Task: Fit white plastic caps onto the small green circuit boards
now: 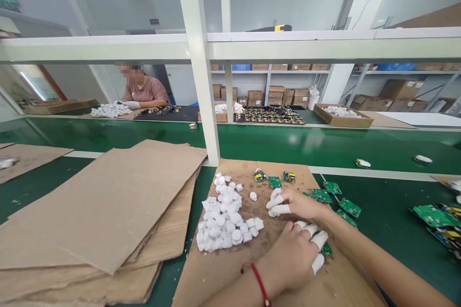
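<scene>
**Q:** What lies at the centre?

**A:** A green board (327, 249), on the near right of the cardboard sheet (216, 273), partly hidden under the left hand (291, 255).

**Q:** State of that hand?

**A:** Its fingers (319, 239), in white finger cots, curl down onto the board. Whether they clamp it cannot be told. A red cord circles the wrist.

**Q:** And the right hand (299, 204)?

**A:** It is just beyond the left one, with its arm entering from the near right. Its capped fingertips (279, 209) are drawn together, and nothing shows between them.

**Q:** Surroundings?

**A:** A single white cap (253, 196) is just left of the right hand, and a pile of white caps (223, 220) is further left. Small circuit boards (274, 182) sit at the sheet's far edge. A row of green boards (348, 207) runs to the right on the green bench (389, 211). A stack of cardboard (108, 211) fills the left. Beyond the conveyor belt (288, 146), at far left, a co-worker (144, 91) sits.
</scene>
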Motion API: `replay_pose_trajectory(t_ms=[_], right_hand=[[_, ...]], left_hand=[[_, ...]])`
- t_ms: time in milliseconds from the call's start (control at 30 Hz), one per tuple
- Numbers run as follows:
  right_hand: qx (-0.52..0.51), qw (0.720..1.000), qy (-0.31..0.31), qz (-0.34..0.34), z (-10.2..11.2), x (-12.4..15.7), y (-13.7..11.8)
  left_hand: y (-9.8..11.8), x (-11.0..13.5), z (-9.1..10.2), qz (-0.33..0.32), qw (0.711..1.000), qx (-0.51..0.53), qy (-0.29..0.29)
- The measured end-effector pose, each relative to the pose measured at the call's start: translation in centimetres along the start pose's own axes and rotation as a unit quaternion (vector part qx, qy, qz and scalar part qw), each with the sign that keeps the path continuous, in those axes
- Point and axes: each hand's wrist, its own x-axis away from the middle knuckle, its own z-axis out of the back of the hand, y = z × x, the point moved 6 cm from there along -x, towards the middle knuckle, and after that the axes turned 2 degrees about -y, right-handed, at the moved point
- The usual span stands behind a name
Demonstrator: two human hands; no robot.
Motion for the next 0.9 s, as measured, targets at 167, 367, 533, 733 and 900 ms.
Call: replay_pose_trajectory(t_ms=[167,367,533,733,900], right_hand=[[0.076,0.997,0.008,0.000,-0.1,0.5,-0.2],[0.128,0.991,0.033,0.014,-0.6,1.3,-1.8],[0.086,0.993,0.078,-0.007,-0.1,3.3,-1.7],[-0.120,0.950,0.286,-0.025,3.6,8.7,0.4],[-0.236,0.895,0.376,0.029,4.5,11.4,1.3]], left_hand=[[-0.1,0.0,0.0,0.004,1.000,0.003,-0.002],[0.1,0.0,-0.6,0.008,0.998,0.045,-0.031],[0.2,-0.1,-0.4,0.005,0.995,0.087,-0.051],[-1.7,-0.1,0.9,0.132,0.962,0.235,-0.043],[-5.0,0.5,1.0,0.295,0.737,0.600,0.096]])
